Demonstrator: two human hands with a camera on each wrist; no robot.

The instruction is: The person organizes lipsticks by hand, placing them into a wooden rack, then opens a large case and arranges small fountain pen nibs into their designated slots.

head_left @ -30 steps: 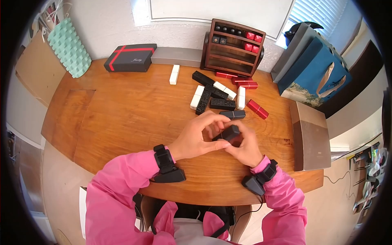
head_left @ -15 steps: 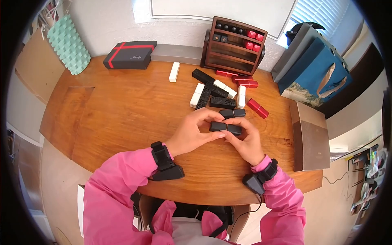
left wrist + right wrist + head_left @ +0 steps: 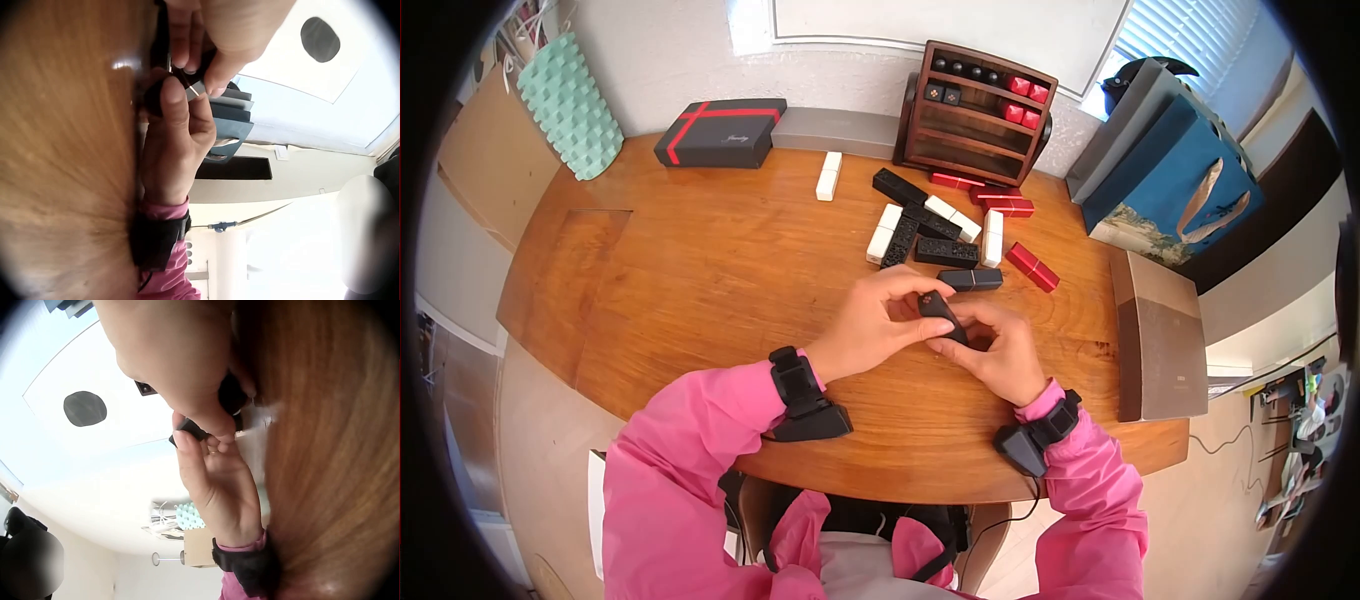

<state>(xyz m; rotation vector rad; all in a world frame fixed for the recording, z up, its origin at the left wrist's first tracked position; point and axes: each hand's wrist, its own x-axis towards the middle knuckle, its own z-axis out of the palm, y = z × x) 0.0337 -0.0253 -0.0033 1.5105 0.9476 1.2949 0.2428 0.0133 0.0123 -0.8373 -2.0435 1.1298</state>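
Note:
Both hands meet over the table near its middle, around one dark lipstick tube (image 3: pixel 941 314). The left hand (image 3: pixel 870 325) pinches its upper-left end between thumb and fingers; that end shows a small mark. The right hand (image 3: pixel 998 352) holds the lower-right end, partly covering it. In the left wrist view the right hand (image 3: pixel 175 147) grips the tube, and a thin light band shows between the hands. The right wrist view shows the left hand (image 3: pixel 222 487) pinching the dark end (image 3: pixel 192 429). Just beyond the hands lies another black tube (image 3: pixel 970 279).
Black, white (image 3: pixel 828 177) and red tubes (image 3: pixel 1032 267) lie scattered beyond the hands. Behind them stands a wooden rack (image 3: pixel 978 112) with black and red items in its upper rows. A ribboned box (image 3: pixel 722 134) is back left; a brown box (image 3: pixel 1160 335) and blue bag (image 3: pixel 1165 180) stand right.
The dark tube in the hands has turned from lying level across to a steep slant, its marked end now facing up-left. Both hands still hold it and have hardly moved from their place.

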